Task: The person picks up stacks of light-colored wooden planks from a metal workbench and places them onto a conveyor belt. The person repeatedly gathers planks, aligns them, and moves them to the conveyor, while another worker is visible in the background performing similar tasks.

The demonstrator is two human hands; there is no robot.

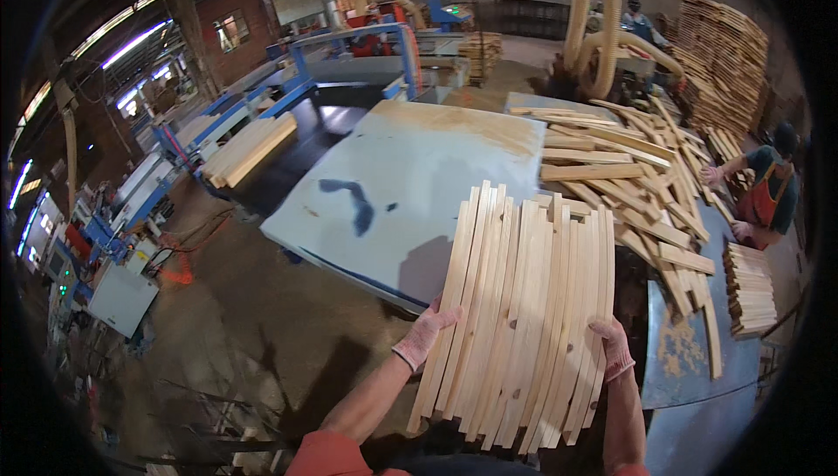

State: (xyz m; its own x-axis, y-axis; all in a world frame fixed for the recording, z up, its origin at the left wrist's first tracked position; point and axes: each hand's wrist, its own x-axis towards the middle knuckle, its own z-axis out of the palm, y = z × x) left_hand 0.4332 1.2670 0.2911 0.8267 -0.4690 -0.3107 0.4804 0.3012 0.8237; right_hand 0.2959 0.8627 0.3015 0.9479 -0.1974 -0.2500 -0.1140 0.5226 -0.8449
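A wide bundle of pale wooden strips (524, 310) lies side by side between my two gloved hands, in front of my body. My left hand (425, 334) presses on the bundle's left edge, its thumb over the outer strip. On the opposite edge, my right hand (613, 347) clasps the outermost strip with the thumb on top. The fingers under the wood are hidden. The strips' far ends are uneven and reach over the near right part of a pale tabletop (419, 170). Loose wooden strips (611, 170) lie heaped beyond the bundle to the right.
A blue-framed machine (305, 65) with a dark bed stands beyond the table, with a stack of strips (249, 151) at its left. At right, a co-worker (768, 183) reaches toward the heap, near a neat stack (749, 291). A control cabinet (122, 301) stands far left.
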